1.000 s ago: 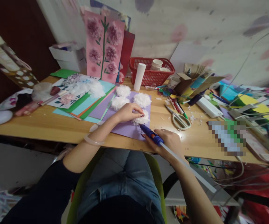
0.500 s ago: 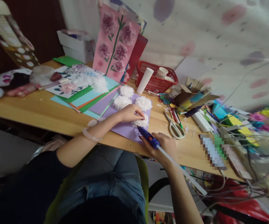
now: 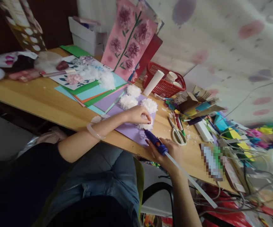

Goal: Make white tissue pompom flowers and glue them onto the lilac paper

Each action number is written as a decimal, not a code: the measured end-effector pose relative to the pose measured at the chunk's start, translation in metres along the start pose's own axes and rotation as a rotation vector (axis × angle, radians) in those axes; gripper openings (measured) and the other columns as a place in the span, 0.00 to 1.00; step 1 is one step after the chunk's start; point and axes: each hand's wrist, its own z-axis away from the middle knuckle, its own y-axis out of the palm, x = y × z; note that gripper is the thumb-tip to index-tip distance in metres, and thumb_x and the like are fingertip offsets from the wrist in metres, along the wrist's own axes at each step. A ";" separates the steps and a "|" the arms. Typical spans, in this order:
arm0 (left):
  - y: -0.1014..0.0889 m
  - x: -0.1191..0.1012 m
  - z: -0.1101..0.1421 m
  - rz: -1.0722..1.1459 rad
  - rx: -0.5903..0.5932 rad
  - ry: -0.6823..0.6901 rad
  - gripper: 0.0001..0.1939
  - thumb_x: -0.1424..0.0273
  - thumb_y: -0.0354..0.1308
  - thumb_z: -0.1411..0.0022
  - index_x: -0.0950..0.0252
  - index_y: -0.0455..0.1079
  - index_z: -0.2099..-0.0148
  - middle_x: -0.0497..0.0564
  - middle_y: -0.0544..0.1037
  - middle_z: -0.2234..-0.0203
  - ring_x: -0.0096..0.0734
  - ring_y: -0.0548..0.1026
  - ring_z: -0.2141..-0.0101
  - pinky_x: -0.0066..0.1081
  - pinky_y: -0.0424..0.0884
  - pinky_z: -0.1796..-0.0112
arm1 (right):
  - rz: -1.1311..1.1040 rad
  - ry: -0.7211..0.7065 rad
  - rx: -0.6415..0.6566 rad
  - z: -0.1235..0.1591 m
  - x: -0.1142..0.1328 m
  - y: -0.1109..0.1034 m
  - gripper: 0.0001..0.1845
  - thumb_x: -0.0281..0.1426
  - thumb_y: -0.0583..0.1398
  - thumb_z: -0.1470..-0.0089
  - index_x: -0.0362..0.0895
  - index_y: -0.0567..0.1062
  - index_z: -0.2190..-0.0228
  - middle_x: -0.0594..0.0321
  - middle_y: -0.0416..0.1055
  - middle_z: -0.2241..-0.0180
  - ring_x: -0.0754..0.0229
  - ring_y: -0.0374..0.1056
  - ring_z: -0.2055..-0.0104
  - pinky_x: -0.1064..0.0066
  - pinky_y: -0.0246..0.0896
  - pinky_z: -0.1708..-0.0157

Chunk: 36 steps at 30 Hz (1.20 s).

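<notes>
The blue glue gun (image 3: 155, 142) is gripped by the right hand (image 3: 170, 154), nozzle (image 3: 146, 132) beside the nearest white flower (image 3: 143, 126) on the purple sheet (image 3: 131, 130). Whether this is pinched by the overlying left hand (image 3: 138, 114) cannot be determined.

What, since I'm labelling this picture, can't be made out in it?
In the head view:
Front white flower: partly hidden by the left hand.
Handle of the blue glue gun: covered by the right hand.
Nozzle contact: too small and blurred.
Object at right: masked by pixelation.
</notes>
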 end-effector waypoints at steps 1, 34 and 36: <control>0.000 0.000 0.000 -0.009 0.009 0.024 0.08 0.71 0.66 0.45 0.65 0.82 0.61 0.54 0.83 0.61 0.36 0.78 0.57 0.31 0.69 0.53 | -0.013 0.003 -0.013 0.000 0.000 0.000 0.25 0.49 0.58 0.42 0.46 0.71 0.82 0.64 0.67 0.83 0.64 0.62 0.81 0.73 0.48 0.78; -0.002 0.005 -0.006 -0.131 -0.219 -0.049 0.13 0.71 0.54 0.35 0.65 0.76 0.70 0.51 0.78 0.70 0.32 0.74 0.67 0.31 0.67 0.61 | -0.048 0.033 0.037 0.000 -0.002 0.004 0.29 0.53 0.57 0.42 0.45 0.67 0.83 0.64 0.64 0.85 0.64 0.60 0.82 0.72 0.46 0.79; -0.003 0.004 -0.006 -0.133 -0.221 -0.052 0.13 0.71 0.54 0.35 0.65 0.76 0.71 0.50 0.78 0.72 0.31 0.73 0.68 0.31 0.67 0.62 | -0.059 0.035 0.025 -0.002 0.001 0.003 0.29 0.53 0.57 0.42 0.45 0.69 0.82 0.63 0.65 0.84 0.63 0.61 0.81 0.72 0.47 0.78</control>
